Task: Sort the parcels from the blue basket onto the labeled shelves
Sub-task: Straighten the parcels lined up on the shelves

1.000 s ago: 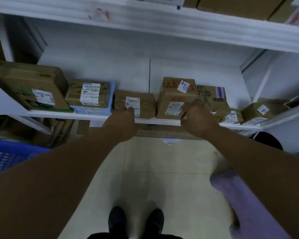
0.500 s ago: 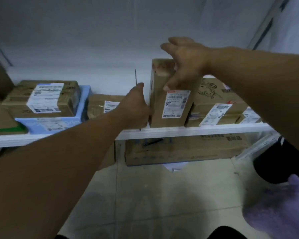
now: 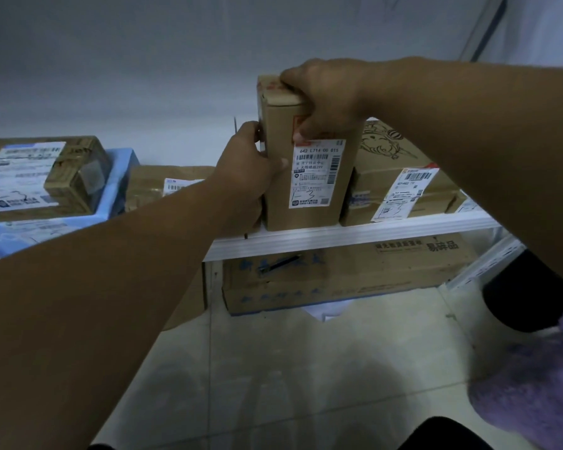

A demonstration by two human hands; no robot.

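Closing over the top of the tall parcel (image 3: 309, 196), the right hand (image 3: 325, 102) had changed most. Half a second earlier its fingers were spread above the carton; now they curled over the top edge, with the thumb pressed on the front face just above the shipping label (image 3: 317, 173). The left hand (image 3: 247, 170) had stayed at the parcel's left side, gripping that edge. The parcel stood upright at the front of the white shelf (image 3: 371, 233), touching the printed carton (image 3: 400, 177) on its right. It was probably being squared into its slot, so this parcel looked nearly sorted. The left fingertips were hidden behind the carton, and the left forearm covered much of the low parcel (image 3: 153, 186) beyond. The blue basket lay out of view, and no shelf label could be made out.
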